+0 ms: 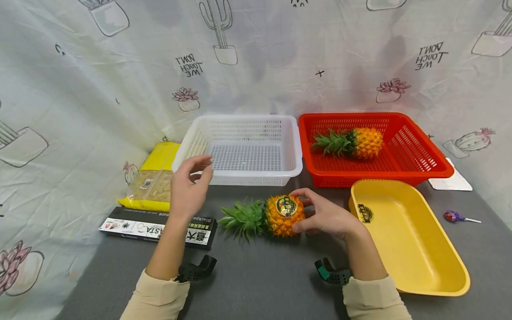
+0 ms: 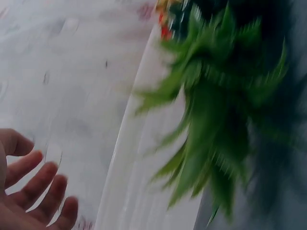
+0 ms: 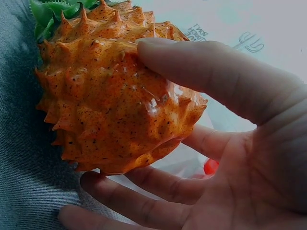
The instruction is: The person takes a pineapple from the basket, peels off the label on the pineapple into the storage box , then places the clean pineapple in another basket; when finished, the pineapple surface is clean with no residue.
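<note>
A pineapple (image 1: 282, 220) with a dark label lies on its side on the grey table, its green leaves (image 2: 206, 110) pointing left. My right hand (image 1: 330, 218) grips its rounded end, thumb on the near side and fingers around the far side. Seen from the right wrist, the thumb presses the spiky orange skin (image 3: 110, 96). My left hand (image 1: 189, 184) is raised near the front left corner of the white basket (image 1: 256, 180), fingers loosely bent and holding nothing. The left wrist view is blurred and shows that hand (image 2: 36, 196) apart from the leaves.
Another pineapple (image 1: 368, 143) lies in the red basket (image 1: 380, 175) at the back right. In front of that basket is a yellow basin (image 1: 416, 249), with a lollipop (image 1: 454, 216) to its right. On the left are a black pasta box (image 1: 150, 229) and a yellow bag (image 1: 154, 178).
</note>
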Demonstrator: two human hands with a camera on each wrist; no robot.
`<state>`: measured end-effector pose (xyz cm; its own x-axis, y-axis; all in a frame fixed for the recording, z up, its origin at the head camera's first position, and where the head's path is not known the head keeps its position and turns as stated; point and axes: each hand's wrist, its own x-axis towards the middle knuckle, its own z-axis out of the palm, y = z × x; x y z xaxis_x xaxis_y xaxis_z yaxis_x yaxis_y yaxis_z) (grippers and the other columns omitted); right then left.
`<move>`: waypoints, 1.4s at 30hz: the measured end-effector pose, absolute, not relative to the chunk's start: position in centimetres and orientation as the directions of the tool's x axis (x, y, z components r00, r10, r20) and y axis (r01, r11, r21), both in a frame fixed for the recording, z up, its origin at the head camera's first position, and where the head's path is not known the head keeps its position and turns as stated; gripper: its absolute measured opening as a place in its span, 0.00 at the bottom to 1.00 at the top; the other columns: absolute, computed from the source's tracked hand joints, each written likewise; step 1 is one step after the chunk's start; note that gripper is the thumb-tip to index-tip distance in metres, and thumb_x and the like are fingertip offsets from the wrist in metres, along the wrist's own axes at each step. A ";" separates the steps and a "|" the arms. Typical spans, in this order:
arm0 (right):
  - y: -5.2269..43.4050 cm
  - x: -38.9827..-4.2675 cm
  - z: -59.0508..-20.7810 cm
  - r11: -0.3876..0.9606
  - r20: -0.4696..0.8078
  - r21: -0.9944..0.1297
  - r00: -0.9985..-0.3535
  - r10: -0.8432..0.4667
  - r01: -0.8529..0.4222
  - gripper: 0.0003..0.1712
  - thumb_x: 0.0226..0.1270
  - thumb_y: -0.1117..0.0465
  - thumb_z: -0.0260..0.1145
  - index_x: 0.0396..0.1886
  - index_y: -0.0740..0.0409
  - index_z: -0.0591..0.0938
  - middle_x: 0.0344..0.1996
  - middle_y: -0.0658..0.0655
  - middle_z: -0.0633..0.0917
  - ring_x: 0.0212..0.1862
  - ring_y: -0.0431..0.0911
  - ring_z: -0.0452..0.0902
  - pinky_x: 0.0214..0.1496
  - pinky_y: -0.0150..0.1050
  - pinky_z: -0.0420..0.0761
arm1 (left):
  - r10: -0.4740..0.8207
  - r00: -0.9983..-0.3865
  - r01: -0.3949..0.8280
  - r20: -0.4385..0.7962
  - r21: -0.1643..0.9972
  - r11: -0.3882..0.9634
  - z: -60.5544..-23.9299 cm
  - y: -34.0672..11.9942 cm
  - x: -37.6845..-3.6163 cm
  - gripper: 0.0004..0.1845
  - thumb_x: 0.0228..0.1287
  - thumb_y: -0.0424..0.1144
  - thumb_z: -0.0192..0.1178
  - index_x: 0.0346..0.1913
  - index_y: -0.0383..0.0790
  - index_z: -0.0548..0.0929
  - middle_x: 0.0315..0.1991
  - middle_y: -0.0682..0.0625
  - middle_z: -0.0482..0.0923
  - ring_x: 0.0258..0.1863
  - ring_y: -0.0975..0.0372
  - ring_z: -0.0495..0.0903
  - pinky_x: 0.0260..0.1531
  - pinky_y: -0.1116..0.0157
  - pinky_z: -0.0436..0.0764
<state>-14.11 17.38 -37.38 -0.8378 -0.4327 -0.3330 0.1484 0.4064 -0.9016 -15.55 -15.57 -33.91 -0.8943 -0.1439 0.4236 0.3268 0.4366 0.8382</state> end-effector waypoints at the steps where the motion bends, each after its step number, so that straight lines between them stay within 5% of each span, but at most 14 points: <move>1: 17.4 -14.1 -37.3 0.408 -0.330 -0.902 -0.838 -0.435 0.144 0.47 0.55 0.61 0.79 0.73 0.50 0.66 0.67 0.67 0.70 0.62 0.60 0.74 0.50 0.50 0.87 | -0.091 -0.908 0.335 0.408 0.839 0.428 -33.9 -15.1 -15.4 0.17 0.72 0.31 0.59 0.60 0.36 0.84 0.55 0.40 0.84 0.52 0.55 0.81 0.52 0.65 0.79; 8: 17.5 -14.1 -37.3 0.421 -0.316 -0.899 -0.841 -0.439 0.118 0.47 0.56 0.60 0.79 0.73 0.50 0.65 0.68 0.67 0.69 0.63 0.61 0.73 0.51 0.51 0.87 | 0.315 -0.904 0.415 0.288 0.771 0.484 -33.3 -12.3 -14.6 0.20 0.71 0.38 0.64 0.64 0.43 0.82 0.60 0.47 0.81 0.58 0.51 0.81 0.56 0.48 0.81; 14: 17.4 -14.0 -37.2 0.432 -0.314 -0.896 -0.841 -0.440 0.108 0.47 0.57 0.59 0.79 0.73 0.51 0.65 0.68 0.67 0.69 0.62 0.60 0.73 0.51 0.51 0.87 | 0.520 -0.846 0.455 0.116 0.667 0.590 -33.4 -10.4 -14.3 0.31 0.67 0.49 0.68 0.71 0.48 0.76 0.64 0.50 0.76 0.62 0.53 0.76 0.61 0.48 0.78; 23: 16.8 -13.6 -37.3 0.438 -0.288 -0.896 -0.848 -0.444 0.075 0.46 0.56 0.59 0.80 0.72 0.52 0.66 0.67 0.67 0.71 0.60 0.58 0.76 0.48 0.48 0.86 | 0.573 -0.819 0.464 -0.021 0.561 0.686 -34.8 -8.4 -14.3 0.35 0.59 0.52 0.71 0.70 0.46 0.77 0.62 0.49 0.76 0.59 0.55 0.77 0.61 0.51 0.78; 35: 16.8 -13.1 -36.6 0.515 -0.232 -0.857 -0.873 -0.430 -0.026 0.46 0.55 0.56 0.80 0.72 0.54 0.69 0.65 0.65 0.76 0.63 0.59 0.76 0.61 0.55 0.82 | 0.588 -0.809 0.467 -0.022 0.584 0.664 -35.2 -8.0 -15.0 0.30 0.58 0.50 0.72 0.64 0.47 0.81 0.57 0.50 0.79 0.53 0.59 0.78 0.56 0.56 0.80; 42: 16.9 -12.5 -34.0 0.597 -0.183 -0.793 -0.888 -0.423 -0.121 0.36 0.62 0.53 0.77 0.68 0.53 0.75 0.60 0.58 0.82 0.62 0.58 0.78 0.58 0.52 0.85 | 0.603 -0.797 0.486 -0.026 0.565 0.667 -34.9 -7.8 -15.4 0.31 0.56 0.49 0.73 0.64 0.46 0.82 0.56 0.51 0.79 0.52 0.58 0.78 0.55 0.56 0.79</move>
